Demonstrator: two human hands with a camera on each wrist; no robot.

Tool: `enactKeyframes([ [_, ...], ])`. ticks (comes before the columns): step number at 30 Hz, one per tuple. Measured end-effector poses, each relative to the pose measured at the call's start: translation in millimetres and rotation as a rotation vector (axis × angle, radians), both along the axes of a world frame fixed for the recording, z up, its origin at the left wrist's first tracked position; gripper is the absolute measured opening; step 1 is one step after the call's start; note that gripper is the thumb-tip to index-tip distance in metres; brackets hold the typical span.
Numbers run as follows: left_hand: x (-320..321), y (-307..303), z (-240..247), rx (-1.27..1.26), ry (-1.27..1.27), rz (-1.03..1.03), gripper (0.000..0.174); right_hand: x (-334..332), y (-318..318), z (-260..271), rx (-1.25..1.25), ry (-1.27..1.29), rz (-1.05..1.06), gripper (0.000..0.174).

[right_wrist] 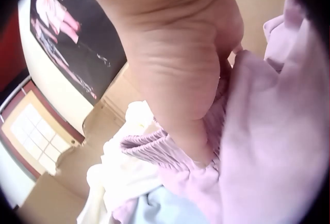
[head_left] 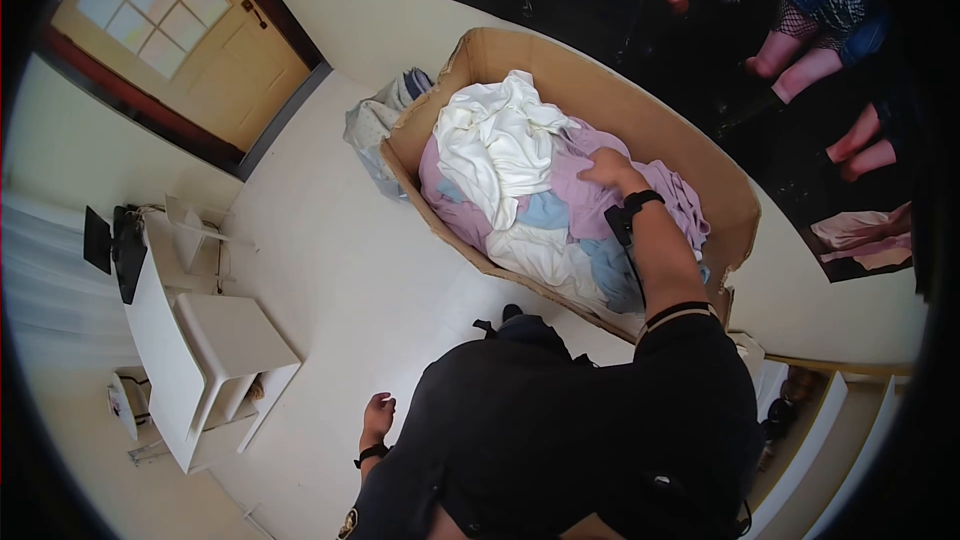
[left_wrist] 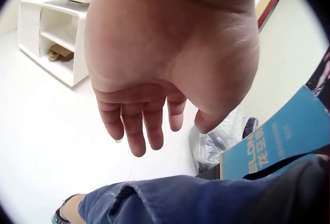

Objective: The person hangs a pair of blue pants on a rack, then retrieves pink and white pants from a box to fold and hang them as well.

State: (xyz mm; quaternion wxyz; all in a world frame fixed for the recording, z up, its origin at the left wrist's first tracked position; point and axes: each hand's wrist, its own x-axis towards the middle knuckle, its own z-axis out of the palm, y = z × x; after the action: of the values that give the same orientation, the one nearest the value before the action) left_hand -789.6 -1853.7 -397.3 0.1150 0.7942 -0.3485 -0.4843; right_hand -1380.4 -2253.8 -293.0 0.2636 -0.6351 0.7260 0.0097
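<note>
In the head view my right hand (head_left: 608,172) reaches into a large cardboard box (head_left: 735,230) and pinches a lilac garment (head_left: 583,202). The right wrist view has the hand (right_wrist: 178,74) from close up, its thumb against the gathered, elastic-like part of the lilac cloth (right_wrist: 273,131); most fingers are hidden behind cloth. White cloth (head_left: 490,140) lies heaped beside it, with light blue cloth (head_left: 545,210) below. My left hand (head_left: 378,418) hangs low at my side, away from the box, holding nothing. Its fingers hang loosely, apart from one another, in the left wrist view (left_wrist: 170,69).
A clear plastic bag (head_left: 375,140) with items stands against the box's left end. White desk furniture (head_left: 240,340) is at the left, a door (head_left: 190,30) at the upper left. Shelves (head_left: 830,440) stand at the lower right. A dark poster (head_left: 690,60) covers the wall behind the box.
</note>
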Motion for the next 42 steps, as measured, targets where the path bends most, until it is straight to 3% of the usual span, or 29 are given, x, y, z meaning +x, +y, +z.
enactKeyframes([
  [1, -3.3, -1.1, 5.8, 0.000, 0.001, 0.006, 0.035, -3.3, -1.2, 5.8, -0.192, -0.097, -0.041, 0.043],
  [3, -9.6, -13.6, 22.2, -0.091, -0.158, -0.197, 0.035, -0.6, -12.1, 24.1, -0.302, -0.188, -0.136, 0.039],
  [5, -16.6, -34.4, 39.9, -0.155, -0.145, -0.224, 0.035, 9.0, -27.2, 56.7, -0.611, -0.310, -0.267, 0.034],
  [8, -21.4, -69.9, 57.1, -0.332, -0.068, -0.254, 0.032, 53.5, -27.4, 157.2, -1.212, -0.243, -0.267, 0.027],
  [11, -30.6, -107.8, 101.3, -0.523, 0.042, -0.197, 0.031, 123.4, -2.3, 270.3, -1.954, -0.600, -0.119, 0.016],
  [12, -33.2, -118.3, 114.9, -0.616, 0.096, -0.169, 0.033, 156.2, 23.7, 303.1, -2.093, -0.580, -0.056, 0.010],
  [13, -39.2, -128.0, 135.5, -0.664, 0.157, -0.166, 0.039, 192.5, 51.7, 320.0, -2.063, -0.608, -0.025, 0.012],
  [15, -50.4, -136.3, 182.7, -0.708, 0.215, -0.172, 0.046, 259.3, 67.9, 326.5, -2.307, -0.472, 0.421, 0.022],
  [16, -57.1, -136.0, 205.2, -0.832, 0.356, -0.110, 0.057, 298.2, 83.7, 319.3, -2.061, -0.838, 0.640, 0.025],
  [17, -60.9, -135.0, 220.7, -0.957, 0.499, -0.040, 0.068, 326.9, 98.4, 299.5, -1.698, -0.953, 0.857, 0.024],
  [18, -59.1, -132.2, 228.1, -0.965, 0.501, -0.033, 0.068, 359.0, 112.7, 279.9, -1.544, -0.995, 0.989, 0.020],
  [19, -54.3, -128.4, 233.4, -1.119, 0.656, -0.018, 0.079, 390.0, 134.6, 249.0, -1.332, -1.158, 1.067, 0.018],
  [20, -48.6, -121.9, 240.1, -1.274, 0.803, 0.005, 0.090, 412.9, 152.6, 212.0, -1.122, -1.122, 1.130, 0.018],
  [22, -33.5, -98.8, 244.4, -1.285, 0.727, 0.092, 0.097, 425.7, 201.7, 191.0, -0.800, -0.934, 1.179, 0.013],
  [24, 0.3, -70.9, 219.5, -1.080, 1.021, 0.181, 0.087, 452.8, 234.1, 170.0, -0.825, -0.888, 1.148, 0.016],
  [26, 18.0, -55.3, 203.2, -0.966, 0.968, 0.295, 0.076, 470.7, 253.5, 155.9, -0.852, -0.880, 1.151, 0.017],
  [30, 50.8, -37.8, 189.1, -0.896, 1.016, 0.242, 0.059, 493.8, 273.5, 151.7, -0.575, -0.716, 1.264, 0.024],
  [34, 72.5, -24.7, 171.8, -0.865, 1.057, 0.368, 0.056, 515.0, 292.7, 145.4, -0.454, -0.675, 1.266, 0.031],
  [36, 83.1, -20.2, 154.5, -0.844, 1.204, 0.412, 0.054, 523.6, 298.8, 139.8, -0.406, -0.762, 1.196, 0.041],
  [37, 88.7, -18.6, 146.8, -0.823, 1.134, 0.319, 0.053, 524.9, 300.4, 126.6, -0.172, -0.930, 1.029, 0.050],
  [38, 91.4, -16.3, 142.1, -0.826, 1.144, 0.336, 0.053, 529.0, 301.7, 116.3, -0.157, -0.918, 1.038, 0.050],
  [40, 86.6, -16.3, 144.4, -0.895, 0.893, 0.073, 0.056, 537.9, 305.8, 110.6, -0.229, -0.986, 0.610, 0.055],
  [41, 84.9, -16.4, 144.9, -0.922, 0.764, -0.064, 0.058, 540.3, 306.5, 114.0, -0.326, -0.923, 0.635, 0.052],
  [42, 84.4, -16.2, 144.2, -0.922, 0.776, -0.067, 0.058, 542.6, 306.0, 120.0, -0.327, -0.912, 0.631, 0.052],
])
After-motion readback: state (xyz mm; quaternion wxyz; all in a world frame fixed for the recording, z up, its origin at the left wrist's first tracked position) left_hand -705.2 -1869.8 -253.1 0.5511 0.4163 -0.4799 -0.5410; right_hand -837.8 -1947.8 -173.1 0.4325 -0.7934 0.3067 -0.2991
